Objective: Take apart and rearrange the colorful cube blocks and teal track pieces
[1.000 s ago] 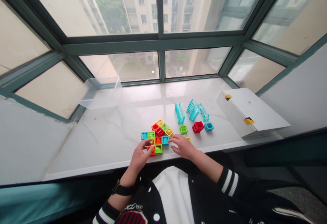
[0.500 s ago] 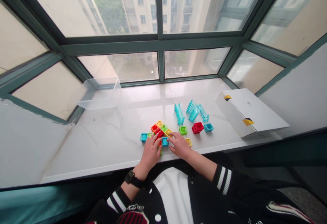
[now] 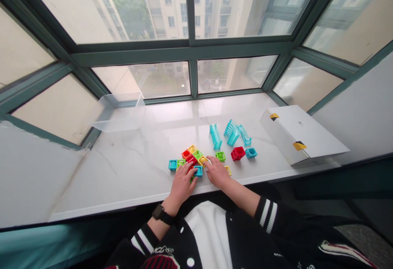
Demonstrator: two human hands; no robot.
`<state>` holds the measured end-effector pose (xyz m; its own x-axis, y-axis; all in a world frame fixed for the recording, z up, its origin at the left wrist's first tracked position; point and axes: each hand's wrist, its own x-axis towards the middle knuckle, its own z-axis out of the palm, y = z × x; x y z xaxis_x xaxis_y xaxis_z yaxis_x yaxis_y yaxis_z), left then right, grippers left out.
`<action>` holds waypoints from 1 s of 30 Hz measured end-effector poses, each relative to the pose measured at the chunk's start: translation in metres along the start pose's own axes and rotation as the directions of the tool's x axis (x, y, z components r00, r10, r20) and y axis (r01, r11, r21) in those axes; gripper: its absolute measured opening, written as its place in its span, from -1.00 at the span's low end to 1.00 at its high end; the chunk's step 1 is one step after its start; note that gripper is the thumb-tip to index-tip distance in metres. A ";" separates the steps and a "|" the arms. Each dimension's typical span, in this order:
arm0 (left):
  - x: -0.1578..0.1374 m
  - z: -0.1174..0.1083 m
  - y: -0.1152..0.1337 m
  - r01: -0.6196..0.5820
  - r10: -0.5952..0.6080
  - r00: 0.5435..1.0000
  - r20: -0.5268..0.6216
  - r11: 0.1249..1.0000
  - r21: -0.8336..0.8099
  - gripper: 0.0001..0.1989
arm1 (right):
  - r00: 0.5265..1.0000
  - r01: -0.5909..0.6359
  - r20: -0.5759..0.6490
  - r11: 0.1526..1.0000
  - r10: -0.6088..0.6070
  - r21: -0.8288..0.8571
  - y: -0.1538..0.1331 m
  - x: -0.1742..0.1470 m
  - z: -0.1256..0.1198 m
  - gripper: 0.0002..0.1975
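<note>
Handling the block cluster (image 3: 197,154): we judge it light and stiff, probably hard plastic, smooth enough to slide on the glossy window sill (image 3: 138,175) and unlikely to break under ordinary pressure.
Joints: we cannot see whether neighbouring blocks lock or merely touch, so we would expect the group might part if lifted by one corner.
Best hold: we would pinch a block by opposite side walls, low down, leaving the recessed top alone; the near blue block (image 3: 198,171) offers an exposed right side.
Place: we find the cluster near the sill's front edge, partly under the left hand (image 3: 183,182).
Colours: we see shiny red, yellow, green and blue cubes with hollowed tops, the far rows set askew to the near ones.
Left fingers: loosely spread over the near blocks; we cannot tell whether they grip.
Right fingers: on the right hand (image 3: 217,174) they bend towards the yellow block (image 3: 202,160), tips at its edge; we cannot tell whether they hold it.
Right of the cluster: we see a green block (image 3: 220,156), a red block (image 3: 238,153) and a far blue block (image 3: 251,152) standing apart, with turquoise see-through track pieces (image 3: 231,132) behind.
</note>
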<state>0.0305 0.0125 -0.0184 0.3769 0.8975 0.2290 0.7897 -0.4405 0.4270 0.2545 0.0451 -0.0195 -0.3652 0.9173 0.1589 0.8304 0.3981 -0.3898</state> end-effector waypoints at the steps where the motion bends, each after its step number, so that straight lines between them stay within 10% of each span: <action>1: 0.000 -0.001 0.000 0.001 -0.001 1.000 -0.007 1.000 0.000 -0.66 | 1.000 -0.011 0.022 1.000 0.010 0.004 -0.001 0.000 -0.001 -0.46; 30: -0.001 -0.001 -0.002 0.006 -0.006 0.997 -0.081 1.000 -0.001 -0.81 | 0.988 -0.067 0.140 0.996 0.057 0.064 -0.003 0.003 -0.011 -0.85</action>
<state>0.0285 0.0127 -0.0187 0.3315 0.8956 0.2967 0.7912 -0.4352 0.4296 0.2556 0.0473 -0.0079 -0.3726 0.9280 0.0075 0.8243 0.3347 -0.4566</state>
